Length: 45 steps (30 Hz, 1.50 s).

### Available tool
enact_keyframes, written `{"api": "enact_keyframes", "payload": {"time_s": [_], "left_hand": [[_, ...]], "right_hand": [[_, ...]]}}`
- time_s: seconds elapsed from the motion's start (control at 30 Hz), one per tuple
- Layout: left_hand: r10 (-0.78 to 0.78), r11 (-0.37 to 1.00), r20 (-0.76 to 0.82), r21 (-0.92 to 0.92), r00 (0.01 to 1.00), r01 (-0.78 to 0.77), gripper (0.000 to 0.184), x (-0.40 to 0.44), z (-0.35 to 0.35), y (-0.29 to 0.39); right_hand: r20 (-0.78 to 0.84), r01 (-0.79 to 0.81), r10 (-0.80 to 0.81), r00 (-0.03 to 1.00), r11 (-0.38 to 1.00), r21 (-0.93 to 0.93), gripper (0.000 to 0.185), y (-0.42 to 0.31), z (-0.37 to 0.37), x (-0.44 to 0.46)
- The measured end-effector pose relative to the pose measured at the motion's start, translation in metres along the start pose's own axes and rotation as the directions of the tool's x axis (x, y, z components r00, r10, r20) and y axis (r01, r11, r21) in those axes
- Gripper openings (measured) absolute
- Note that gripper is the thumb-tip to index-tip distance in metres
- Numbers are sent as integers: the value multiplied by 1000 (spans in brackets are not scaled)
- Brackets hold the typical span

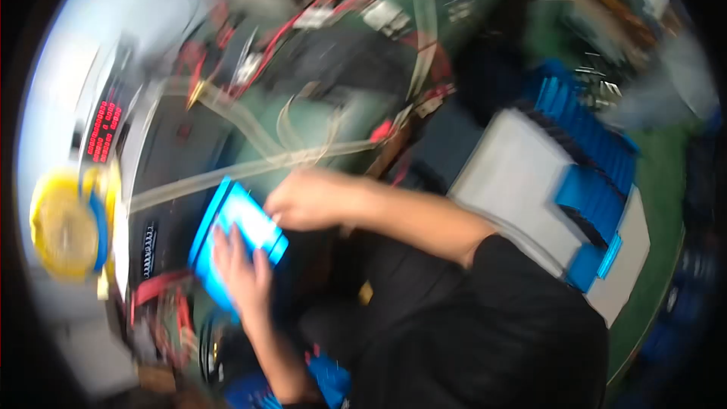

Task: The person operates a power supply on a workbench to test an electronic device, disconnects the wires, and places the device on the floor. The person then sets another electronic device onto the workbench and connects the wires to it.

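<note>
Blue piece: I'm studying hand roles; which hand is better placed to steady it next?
Left, probably: the left hand lies spread over the blue piece; the right hand is curled by its edge, too blurred to show any grip.

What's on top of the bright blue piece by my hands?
Your left hand lies across the bright blue piece. Your right hand is beside one edge; blur hides whether they touch. The part beneath your left hand is covered.
</note>
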State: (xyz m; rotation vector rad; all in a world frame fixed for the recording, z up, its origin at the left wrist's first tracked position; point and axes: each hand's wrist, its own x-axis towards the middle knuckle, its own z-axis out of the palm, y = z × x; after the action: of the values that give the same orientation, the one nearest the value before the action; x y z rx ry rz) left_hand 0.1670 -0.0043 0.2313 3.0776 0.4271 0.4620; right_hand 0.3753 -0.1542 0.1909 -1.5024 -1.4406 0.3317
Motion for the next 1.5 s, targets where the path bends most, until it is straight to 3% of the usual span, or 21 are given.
{"api": "enact_keyframes", "payload": {"time_s": [0.07, 0.1, 0.13, 0.17, 0.2, 0.27, 0.4, 0.43, 0.47, 0.53, 0.6, 0.67, 0.7, 0.77, 0.83, 0.87, 0.9, 1.03, 1.13, 1.17, 1.5], "left_hand": [[-25, 999, -88, -28, 996, 23, 54, -3, 4, 4], [-124, 971, -107, -219, 986, 99, 50, -10, 5, 6], [-186, 933, -125, -333, 975, 136, 52, -29, 15, 3], [-39, 970, -426, -233, 904, -67, 28, -27, -6, 48], [27, 890, -540, -370, 841, -266, 20, -46, 13, 65], [228, 667, -463, -567, 857, -483, 17, -64, 21, 101], [121, 810, -149, -556, 981, -184, 35, -112, 114, 120], [96, 882, -15, -462, 995, -92, 54, -123, 137, 115], [21, 767, 192, -632, 981, 108, 72, -148, 226, 80], [-2, 651, -24, -759, 1000, -17, 57, -137, 216, 84], [-16, 676, 150, -727, 989, 121, 59, -129, 182, 87], [-164, 427, 179, -874, 970, 233, 53, -137, 227, 64], [-172, 424, 159, -879, 972, 219, 53, -140, 233, 56], [-259, 130, 120, -979, 958, 158, 47, -147, 243, 43], [-265, 48, 178, -979, 948, 197, 45, -161, 282, 22], [-252, -29, 249, -968, 935, 250, 43, -165, 292, 16], [-244, 165, 254, -940, 936, 298, 43, -164, 284, 19], [-87, 278, 210, -933, 974, 227, 47, -157, 258, 36], [-218, 381, 362, -823, 906, 420, 45, -157, 262, 36], [-260, -63, 548, -831, 795, 553, 48, -162, 262, 41], [-229, -129, 559, -829, 797, 545, 49, -157, 260, 55]], "right_hand": [[-102, 81, -114, 988, 955, -284, 20, -4, 27, -13], [-336, 259, -348, 875, 924, -281, 22, -21, 28, -35], [-405, 329, -411, 817, 908, -259, 25, -27, 39, -55], [-486, 315, -457, 745, 883, -347, 27, -26, 52, -86], [-519, 293, -391, 760, 919, -263, 29, -26, 59, -118], [-520, -43, -73, 851, 977, -207, 33, -30, 85, -178], [-379, -461, 350, 857, 850, -256, 56, -32, 128, -246], [-372, -452, 343, 862, 853, -260, 56, -31, 138, -252], [-322, -487, 388, 863, 809, -329, 59, -29, 144, -254], [-223, -521, 472, 853, 739, -428, 61, -21, 149, -244], [-183, -537, 520, 834, 690, -485, 60, -14, 146, -227], [-134, -517, 522, 842, 711, -476, 61, 3, 146, -217], [-70, -496, 545, 836, 695, -520, 62, 14, 146, -211], [-4, -458, 557, 830, 678, -575, 63, 23, 140, -191], [129, -492, 673, 729, 645, -584, 63, 19, 134, -171], [135, -484, 667, 732, 650, -586, 63, 14, 133, -167], [91, -493, 650, 754, 653, -575, 62, 7, 132, -162], [-25, -448, 541, 840, 668, -594, 52, 38, 148, -163], [-98, -403, 435, 895, 695, -596, 42, 50, 154, -169], [-87, -404, 437, 895, 712, -574, 42, 52, 152, -170], [141, -265, 358, 923, 858, -439, 41, 40, 133, -164]]}}
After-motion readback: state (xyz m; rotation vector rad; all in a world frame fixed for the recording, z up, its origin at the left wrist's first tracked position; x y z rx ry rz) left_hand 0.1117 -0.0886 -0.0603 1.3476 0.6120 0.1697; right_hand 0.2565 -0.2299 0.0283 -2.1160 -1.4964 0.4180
